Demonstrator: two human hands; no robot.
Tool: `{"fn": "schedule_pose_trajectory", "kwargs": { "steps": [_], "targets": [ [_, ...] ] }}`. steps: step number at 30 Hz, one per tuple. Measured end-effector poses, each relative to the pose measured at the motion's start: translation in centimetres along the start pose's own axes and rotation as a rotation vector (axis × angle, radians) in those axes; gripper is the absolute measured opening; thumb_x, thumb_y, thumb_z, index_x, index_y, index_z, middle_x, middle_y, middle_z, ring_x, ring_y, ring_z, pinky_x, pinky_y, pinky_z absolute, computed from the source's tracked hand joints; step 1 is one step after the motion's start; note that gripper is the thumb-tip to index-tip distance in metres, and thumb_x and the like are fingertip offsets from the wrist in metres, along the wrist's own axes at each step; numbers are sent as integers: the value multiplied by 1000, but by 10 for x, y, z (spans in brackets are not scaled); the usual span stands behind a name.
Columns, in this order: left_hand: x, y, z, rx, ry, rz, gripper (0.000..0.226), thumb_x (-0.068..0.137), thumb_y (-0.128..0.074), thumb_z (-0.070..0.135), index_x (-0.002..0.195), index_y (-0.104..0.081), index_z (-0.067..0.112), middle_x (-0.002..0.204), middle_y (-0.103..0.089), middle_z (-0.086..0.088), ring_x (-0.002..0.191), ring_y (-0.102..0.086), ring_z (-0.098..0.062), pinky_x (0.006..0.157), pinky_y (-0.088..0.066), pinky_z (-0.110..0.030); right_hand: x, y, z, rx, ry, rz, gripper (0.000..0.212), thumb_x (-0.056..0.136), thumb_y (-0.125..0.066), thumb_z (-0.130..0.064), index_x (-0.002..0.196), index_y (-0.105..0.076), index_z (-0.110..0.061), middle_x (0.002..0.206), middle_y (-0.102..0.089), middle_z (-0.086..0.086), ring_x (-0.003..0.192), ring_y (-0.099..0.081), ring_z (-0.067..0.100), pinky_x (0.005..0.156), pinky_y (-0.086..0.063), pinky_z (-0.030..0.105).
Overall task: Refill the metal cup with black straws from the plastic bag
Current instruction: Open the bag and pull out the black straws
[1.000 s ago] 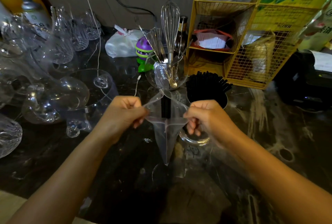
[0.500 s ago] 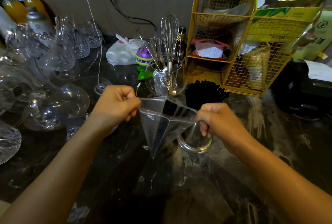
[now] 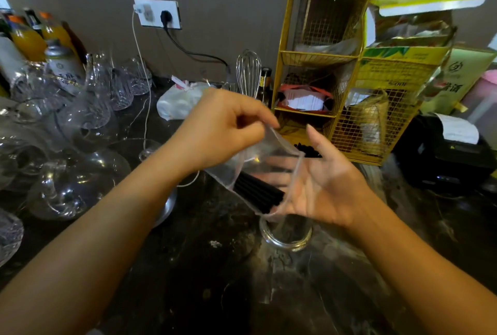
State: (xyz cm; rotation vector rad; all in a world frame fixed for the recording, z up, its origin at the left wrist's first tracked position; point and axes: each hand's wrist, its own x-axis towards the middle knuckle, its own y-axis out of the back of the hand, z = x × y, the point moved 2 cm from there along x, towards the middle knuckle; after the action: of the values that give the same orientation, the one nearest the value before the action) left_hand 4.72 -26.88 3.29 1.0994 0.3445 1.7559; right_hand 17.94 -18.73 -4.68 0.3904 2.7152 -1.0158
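My left hand (image 3: 223,130) pinches the top edge of a clear plastic bag (image 3: 271,154), which hangs slanted above the dark counter. A bundle of black straws (image 3: 258,192) lies at an angle in the bag's lower part. My right hand (image 3: 325,184) is spread open, palm towards me, against the bag's right side. Its fingers show through the plastic, and I cannot tell whether they are inside or behind it. The shiny metal cup (image 3: 286,236) stands just below the bag, mostly hidden. The tips of the black straws in the cup (image 3: 309,150) show above my right hand.
Several clear glasses and jugs (image 3: 67,130) crowd the left, with bottles behind. A whisk (image 3: 248,74) and a tied white bag (image 3: 180,100) sit at the back. A yellow wire rack (image 3: 336,87) stands right of centre, a black device (image 3: 446,157) beyond it. A metal dish (image 3: 166,207) lies under my left forearm.
My right hand has let go of the bag's edge and spread open. My left hand has risen and moved right with the bag, and the straws now lie slanted inside it.
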Motion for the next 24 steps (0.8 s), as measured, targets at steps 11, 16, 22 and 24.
{"fn": "schedule_pose_trajectory", "kwargs": {
  "steps": [11, 16, 22, 24],
  "targets": [
    [37, -10, 23, -76, -225, -299, 35, 75, -51, 37, 109, -55, 31, 83, -59, 7, 79, -56, -3, 67, -43, -13, 4, 9, -29, 211, 184, -137, 60, 62, -69, -8, 120, -53, -6, 111, -65, 23, 104, -62, 38, 86, -48, 59],
    [43, -6, -24, -545, 300, 223, 24, 82, -56, 21, 105, -52, 27, 100, -56, 8, 85, -55, 3, 67, -42, -15, -7, 19, -49, 172, 336, -76, 61, 55, -63, -1, 115, -59, -12, 111, -66, 25, 99, -64, 41, 77, -50, 63],
    [33, -58, -55, -1179, 759, -306, 28, 70, -54, 35, 87, -67, 18, 87, -70, -2, 77, -67, -17, 69, -56, -34, -14, 25, -66, 128, 394, -10, 83, 53, -73, -5, 128, -43, -22, 114, -66, 19, 91, -68, 34, 66, -58, 51],
    [37, -69, -54, -1318, 682, -356, 27, 71, -52, 27, 84, -71, 14, 83, -75, -2, 77, -69, -14, 71, -57, -30, -17, 23, -68, 53, 388, 86, 65, 67, -60, -6, 128, -41, -21, 116, -64, 17, 72, -71, 25, 55, -58, 35]
  ]
}}
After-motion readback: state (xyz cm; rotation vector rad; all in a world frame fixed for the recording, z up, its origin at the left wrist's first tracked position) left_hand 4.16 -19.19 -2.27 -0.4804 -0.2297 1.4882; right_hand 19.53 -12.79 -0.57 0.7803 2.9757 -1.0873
